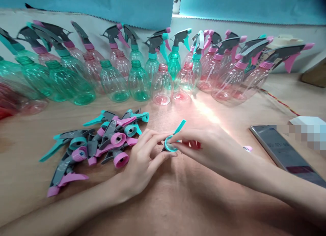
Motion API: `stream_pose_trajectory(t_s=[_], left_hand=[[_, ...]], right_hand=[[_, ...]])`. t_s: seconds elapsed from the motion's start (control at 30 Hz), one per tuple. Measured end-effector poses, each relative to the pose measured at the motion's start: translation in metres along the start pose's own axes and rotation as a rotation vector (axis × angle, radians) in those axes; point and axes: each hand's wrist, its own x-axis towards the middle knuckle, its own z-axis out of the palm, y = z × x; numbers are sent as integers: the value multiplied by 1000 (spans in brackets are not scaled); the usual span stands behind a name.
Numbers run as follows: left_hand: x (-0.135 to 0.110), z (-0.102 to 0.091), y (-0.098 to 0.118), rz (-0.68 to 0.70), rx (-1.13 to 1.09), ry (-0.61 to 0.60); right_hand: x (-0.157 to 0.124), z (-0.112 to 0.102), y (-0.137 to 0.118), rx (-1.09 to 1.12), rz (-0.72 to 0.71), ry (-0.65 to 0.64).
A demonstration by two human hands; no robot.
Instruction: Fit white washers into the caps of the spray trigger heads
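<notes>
A spray trigger head [180, 126] with a teal collar and teal lever is held by my left hand [147, 154], its thumb and fingers closed around it. The collar's opening faces up toward me. My right hand [203, 142] has thumb and forefinger pinched together at that opening, the tips just inside the ring. Whatever the pinch holds is hidden. Left of my hands lies a loose pile of grey spray trigger heads [109, 137] with pink or teal collars and levers. A small pink and white piece [247, 148] lies beyond my right wrist, partly hidden.
Along the back stand several open-necked green bottles [139, 81] and pink bottles [162, 84]. Behind them and to the right are bottles fitted with spray heads [224, 69]. A phone [282, 151] lies at the right, near a white object [307, 121] and a twisted red-yellow cord [280, 103].
</notes>
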Motion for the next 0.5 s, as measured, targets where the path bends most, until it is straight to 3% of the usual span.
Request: stream_pose_trajectory(t_s=[0.23, 0.37, 0.5], left_hand=[[12, -20, 4, 153, 311, 76], [21, -48, 8, 174, 533, 227], [25, -78, 0, 153, 611, 226]], right_hand=[[-4, -36, -9, -138, 3, 119], [-6, -50, -13, -218, 20, 109], [-5, -51, -10, -251, 82, 59]])
